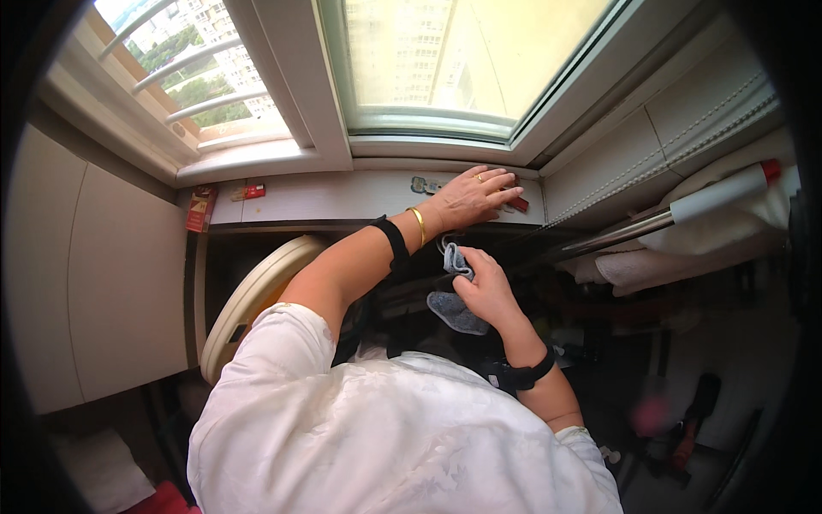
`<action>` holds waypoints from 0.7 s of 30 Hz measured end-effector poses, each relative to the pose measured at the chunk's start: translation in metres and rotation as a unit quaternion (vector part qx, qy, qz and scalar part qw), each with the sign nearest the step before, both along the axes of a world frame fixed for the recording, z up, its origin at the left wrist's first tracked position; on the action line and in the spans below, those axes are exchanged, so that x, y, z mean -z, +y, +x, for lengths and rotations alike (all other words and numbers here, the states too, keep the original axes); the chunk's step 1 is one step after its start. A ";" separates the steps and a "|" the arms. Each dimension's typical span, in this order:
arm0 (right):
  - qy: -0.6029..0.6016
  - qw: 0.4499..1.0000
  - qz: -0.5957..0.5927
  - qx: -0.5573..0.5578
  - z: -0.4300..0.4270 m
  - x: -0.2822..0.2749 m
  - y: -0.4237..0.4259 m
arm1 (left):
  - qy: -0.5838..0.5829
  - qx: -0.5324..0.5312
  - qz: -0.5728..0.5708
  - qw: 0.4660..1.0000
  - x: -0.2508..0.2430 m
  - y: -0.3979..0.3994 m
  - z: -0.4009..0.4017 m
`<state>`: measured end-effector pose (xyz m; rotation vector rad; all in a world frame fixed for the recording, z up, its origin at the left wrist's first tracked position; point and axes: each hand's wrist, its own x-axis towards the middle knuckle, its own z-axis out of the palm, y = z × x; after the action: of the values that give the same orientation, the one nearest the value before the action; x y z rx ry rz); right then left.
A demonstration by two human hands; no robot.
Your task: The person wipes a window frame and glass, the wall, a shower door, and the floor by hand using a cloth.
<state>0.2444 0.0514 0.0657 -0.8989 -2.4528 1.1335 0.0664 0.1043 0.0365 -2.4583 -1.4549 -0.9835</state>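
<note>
Before me runs a pale windowsill [308,196] below a window. My left hand [475,196] lies palm down near its right end, fingers spread, over small items; a red item [517,204] shows by the fingertips and a small patterned item [422,185] lies left of the hand. What the palm covers is hidden. Below the sill's front edge, my right hand [485,283] grips a folded blue-grey cloth [457,260] between thumb and fingers. A lower flap of similar grey cloth [457,313] hangs beneath that hand.
On the sill's left stand a red box [201,209] and a small red packet [248,192]. A round cream-coloured rim [257,302] leans below the left part. At right are a beaded blind chain [648,160], a metal rail [616,234] and a white towel [681,257].
</note>
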 end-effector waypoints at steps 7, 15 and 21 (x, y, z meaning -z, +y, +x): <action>0.104 0.978 0.174 -0.043 -0.115 0.010 -0.031 | -0.255 -0.316 0.032 0.913 -0.009 -0.142 -0.088; 0.016 0.895 0.415 -0.165 -0.233 0.054 -0.074 | -0.353 -0.437 0.042 0.826 0.009 -0.281 -0.104; 0.061 0.814 0.494 -0.299 -0.265 0.054 -0.087 | -0.318 -0.542 0.065 0.775 0.004 -0.352 -0.119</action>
<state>-0.0208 -0.0358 0.0115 0.2707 -2.7073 -0.1038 -0.0528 -0.2476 0.0323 -0.7642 -2.3650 -1.4848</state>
